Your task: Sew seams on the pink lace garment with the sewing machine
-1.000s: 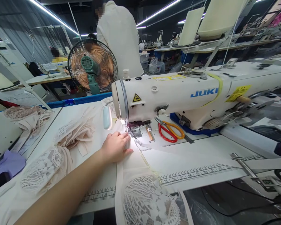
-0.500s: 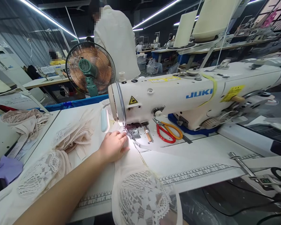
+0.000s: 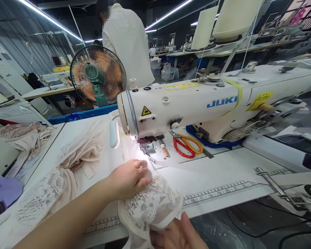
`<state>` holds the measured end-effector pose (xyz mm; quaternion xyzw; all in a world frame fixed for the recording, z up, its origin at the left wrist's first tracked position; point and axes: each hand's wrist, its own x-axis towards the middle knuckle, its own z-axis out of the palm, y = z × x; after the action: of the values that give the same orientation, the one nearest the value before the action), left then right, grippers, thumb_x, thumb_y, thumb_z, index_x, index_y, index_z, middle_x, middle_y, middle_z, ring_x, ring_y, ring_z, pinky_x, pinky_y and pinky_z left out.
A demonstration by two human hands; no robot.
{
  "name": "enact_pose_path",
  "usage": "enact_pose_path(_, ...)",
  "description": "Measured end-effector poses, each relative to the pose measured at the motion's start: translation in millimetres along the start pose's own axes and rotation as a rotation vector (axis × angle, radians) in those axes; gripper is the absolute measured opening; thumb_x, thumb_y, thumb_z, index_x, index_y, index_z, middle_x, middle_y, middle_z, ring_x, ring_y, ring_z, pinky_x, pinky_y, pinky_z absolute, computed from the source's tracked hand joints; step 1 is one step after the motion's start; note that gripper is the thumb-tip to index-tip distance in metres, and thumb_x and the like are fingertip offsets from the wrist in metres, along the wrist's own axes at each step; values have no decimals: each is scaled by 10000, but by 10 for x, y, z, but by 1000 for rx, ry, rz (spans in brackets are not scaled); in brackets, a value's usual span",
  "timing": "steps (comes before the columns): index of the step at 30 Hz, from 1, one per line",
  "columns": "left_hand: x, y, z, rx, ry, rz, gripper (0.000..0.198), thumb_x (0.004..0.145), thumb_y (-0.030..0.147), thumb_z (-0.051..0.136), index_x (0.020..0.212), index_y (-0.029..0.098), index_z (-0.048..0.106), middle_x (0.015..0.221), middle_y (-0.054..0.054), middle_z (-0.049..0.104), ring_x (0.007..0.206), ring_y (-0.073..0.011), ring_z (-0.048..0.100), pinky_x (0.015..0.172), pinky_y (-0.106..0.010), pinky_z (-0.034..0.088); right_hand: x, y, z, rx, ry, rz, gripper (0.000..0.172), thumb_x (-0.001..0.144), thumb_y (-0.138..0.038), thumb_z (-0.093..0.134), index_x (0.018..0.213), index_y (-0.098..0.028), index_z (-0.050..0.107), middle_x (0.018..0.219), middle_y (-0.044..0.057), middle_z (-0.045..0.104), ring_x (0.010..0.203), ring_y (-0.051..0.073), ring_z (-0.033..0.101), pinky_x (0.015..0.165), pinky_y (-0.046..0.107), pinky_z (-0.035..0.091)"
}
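A cream lace garment piece [image 3: 147,204] runs from under the needle area of the white sewing machine [image 3: 181,103] down over the table's front edge. My left hand [image 3: 131,178] rests on the fabric just in front of the needle area, its fingers curled and the thumb close to them on the cloth. Below the table edge, my right hand [image 3: 177,235] is palm up under the lace, thumb apart from the fingers; part of it is hidden by the fabric. Red and orange scissors [image 3: 186,145] lie on the machine bed.
Folded lace pieces [image 3: 80,152] lie on the table to the left, with more lace [image 3: 26,135] farther left. A fan [image 3: 98,76] and a person in white [image 3: 129,45] are behind the table. A metal rod [image 3: 269,181] sits at the right edge.
My left hand has moved back from the needle toward me. The lace cup has come up onto the table edge and bunched, and my right hand has come into clear view beneath it.
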<state>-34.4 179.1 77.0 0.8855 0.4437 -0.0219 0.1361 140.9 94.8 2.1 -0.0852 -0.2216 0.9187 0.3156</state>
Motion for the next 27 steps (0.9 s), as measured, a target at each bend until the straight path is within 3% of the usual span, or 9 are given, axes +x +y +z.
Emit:
enact_pose_path(8,41,-73,-43,21,-24,-2,395,938,393,323,1015,184,650,1202,-104,577,1099,-263,542,865,-365,489,267,50,57,119,7,-55,591,743,-660,539,1120,-215,639,1085,98,685,1063,269,595,1030,451,314)
enact_pose_path(14,84,-173,-71,30,-22,-7,394,939,405,332,1056,200,648,1238,-84,583,1171,-238,516,921,-340,473,452,78,131,174,83,-120,479,730,-597,599,977,-193,672,1042,100,694,1059,264,587,1016,440,332)
enact_pose_path(21,147,-274,-92,62,-20,-10,364,933,389,374,1021,181,659,1254,-108,582,1183,-236,518,937,-344,476,608,59,167,179,132,-161,510,700,-577,645,1027,-185,642,1040,105,687,1061,262,575,993,436,354)
enact_pose_path(27,196,-309,-64,136,-43,-50,400,937,385,368,1149,142,605,1310,-115,543,1228,-223,480,1013,-335,422,665,50,179,210,150,-213,476,735,-529,642,1065,-187,632,1084,86,676,1054,244,584,1000,400,359)
